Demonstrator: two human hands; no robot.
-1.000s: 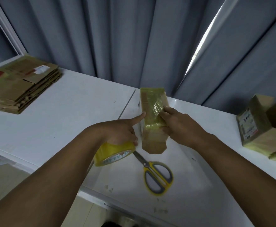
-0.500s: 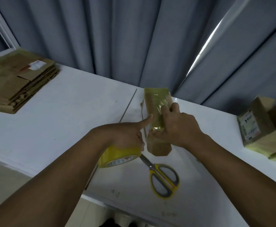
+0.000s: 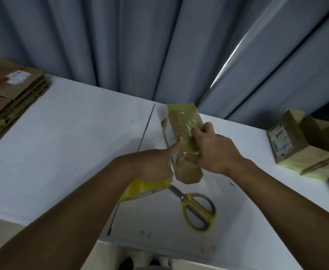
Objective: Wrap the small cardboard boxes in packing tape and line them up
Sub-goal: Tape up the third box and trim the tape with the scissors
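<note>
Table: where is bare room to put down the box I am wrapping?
Widest free patch: white table between the flat cardboard stack and the left hand. A smaller patch between the right hand and the wrapped boxes. Crowded: near middle, with tape roll and scissors.

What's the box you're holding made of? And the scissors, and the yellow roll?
The box looks like matte brown cardboard, creased at its bare end; glossy, wrinkled yellowish tape shines over its far part. The scissors seem to have shiny metal blades and yellow-and-grey handles, probably plastic. The tape roll looks like glossy yellow plastic film; its core is hard to make out.
</note>
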